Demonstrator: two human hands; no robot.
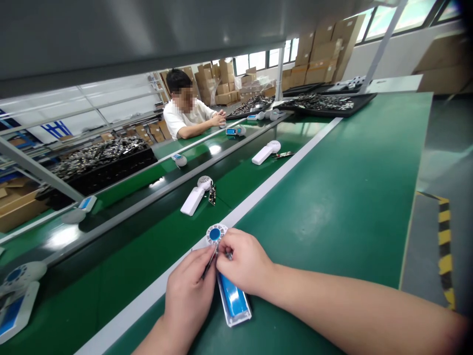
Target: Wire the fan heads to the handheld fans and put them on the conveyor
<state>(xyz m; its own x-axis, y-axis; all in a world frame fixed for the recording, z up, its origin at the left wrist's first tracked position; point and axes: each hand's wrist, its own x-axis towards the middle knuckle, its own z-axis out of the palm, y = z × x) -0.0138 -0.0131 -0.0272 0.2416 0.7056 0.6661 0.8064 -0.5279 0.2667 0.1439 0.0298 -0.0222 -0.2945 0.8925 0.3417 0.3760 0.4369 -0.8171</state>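
Note:
A white handheld fan (235,323) lies open on the green bench in front of me, its blue battery showing in the handle. The round fan head (215,233), with a blue centre, points away from me. My left hand (194,283) is closed on a small circuit board (209,262), seen nearly edge-on at the fan's left side. My right hand (242,261) is over the fan's neck, thumb and fingers pinched close to the board's upper end. Whatever lies between those fingertips is hidden.
More white fans (192,201) lie along the green belt (148,251), some with a circuit board (212,195) beside them. Black trays (360,104) heaped with boards stand at the back. Across the belt sits a person (192,116). A grey shelf (148,34) hangs overhead.

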